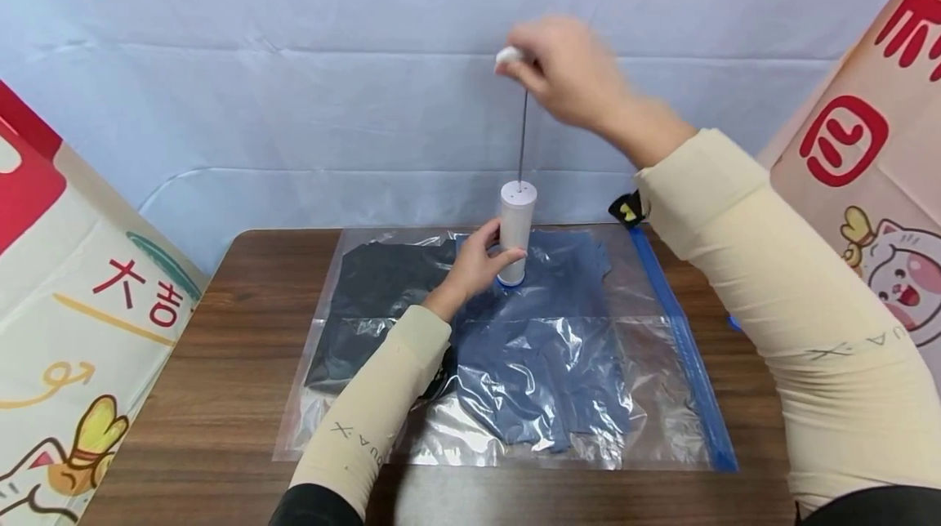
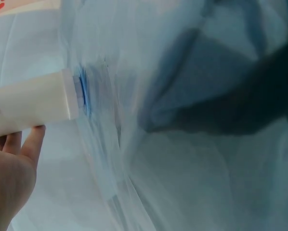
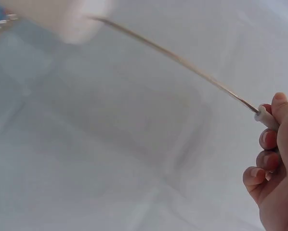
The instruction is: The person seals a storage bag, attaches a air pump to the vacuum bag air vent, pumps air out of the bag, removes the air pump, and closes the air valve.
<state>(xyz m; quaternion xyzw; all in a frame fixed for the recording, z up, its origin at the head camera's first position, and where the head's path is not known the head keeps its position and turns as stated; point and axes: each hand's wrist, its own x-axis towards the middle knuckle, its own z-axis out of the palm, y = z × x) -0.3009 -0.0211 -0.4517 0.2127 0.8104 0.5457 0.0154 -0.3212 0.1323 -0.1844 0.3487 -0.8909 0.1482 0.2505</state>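
A white hand pump (image 1: 517, 224) stands upright on a clear vacuum storage bag (image 1: 654, 395), its base at a blue valve (image 1: 510, 281). My left hand (image 1: 479, 260) holds the pump's barrel low down, thumb in front; the left wrist view shows the barrel (image 2: 33, 103) against the fingers. High above, my right hand (image 1: 569, 69) grips the white pump handle (image 1: 509, 59), and the thin metal rod (image 1: 523, 134) is drawn far out of the barrel. In the right wrist view the fingers curl round the handle (image 3: 267, 117). Dark folded clothing (image 1: 382, 289) and blue clothing (image 1: 544, 363) lie inside the bag.
The bag lies on a brown wooden table (image 1: 198, 395), with its blue zip edge (image 1: 680, 330) on the right. A pale cloth (image 1: 294, 118) hangs behind. Printed bags (image 1: 95, 305) stand at the left, and a pink printed one (image 1: 867, 150) at the right.
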